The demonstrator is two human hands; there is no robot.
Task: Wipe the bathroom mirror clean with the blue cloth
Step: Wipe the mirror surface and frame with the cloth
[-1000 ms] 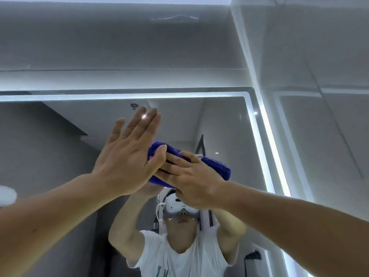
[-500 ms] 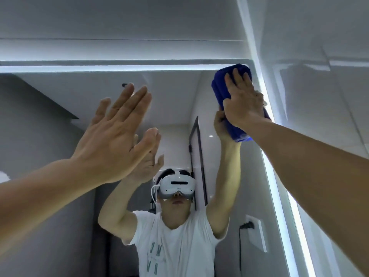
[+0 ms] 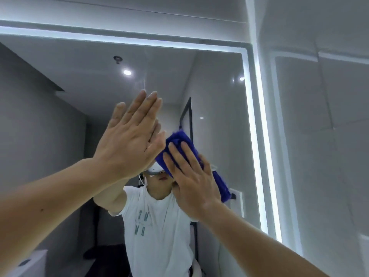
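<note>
The blue cloth (image 3: 180, 143), a fuzzy, deep-pile rag folded into a long pad, lies flat against the glass near the middle of the mirror (image 3: 219, 108), slanting from upper left down to lower right. The right hand (image 3: 192, 182) presses on it with the palm, fingers straight and slightly spread, not curled round it. The cloth's tufted ends stick out above the fingertips and below the hand's outer edge.

Just left of the cloth, the left hand (image 3: 129, 140) is raised flat, fingers straight and close together, holding nothing. Its fingertips meet their own reflection, and its thumb is just beside the cloth's upper end.

The mirror is a smooth rectangular pane with a glowing white light strip (image 3: 257, 136) along its top and right edges, rounded at the corner. It reflects a person in a white T-shirt (image 3: 159, 226) and a white headset (image 3: 154, 170). To the right stands a glossy wall (image 3: 329, 136) of large pale grey tiles with thin joints.
</note>
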